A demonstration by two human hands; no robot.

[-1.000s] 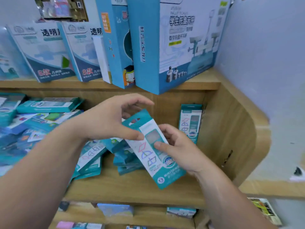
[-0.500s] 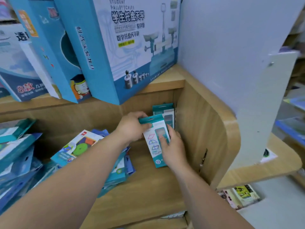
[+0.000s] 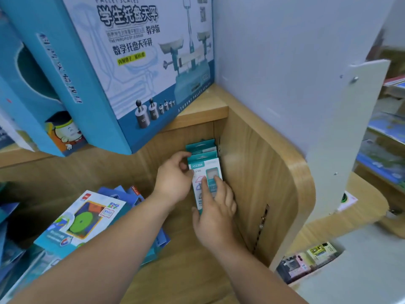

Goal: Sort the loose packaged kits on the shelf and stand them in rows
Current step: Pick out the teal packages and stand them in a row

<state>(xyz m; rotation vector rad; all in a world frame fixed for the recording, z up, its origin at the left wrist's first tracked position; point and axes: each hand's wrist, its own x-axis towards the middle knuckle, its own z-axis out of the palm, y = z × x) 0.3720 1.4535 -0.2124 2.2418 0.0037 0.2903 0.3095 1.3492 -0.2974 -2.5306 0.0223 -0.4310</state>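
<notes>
Teal flat kit (image 3: 203, 164) — upright — left hand (image 3: 173, 183) pinching, right hand (image 3: 215, 213) pressing.

Kits (image 3: 202, 150) upright against shelf wall (image 3: 252, 172)

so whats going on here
A person is standing a teal kit packet upright in the back right corner of the wooden shelf, in front of a matching packet. The left hand pinches its left edge; the right hand presses straight fingers on its front. Other kits lie piled to the left.
</notes>
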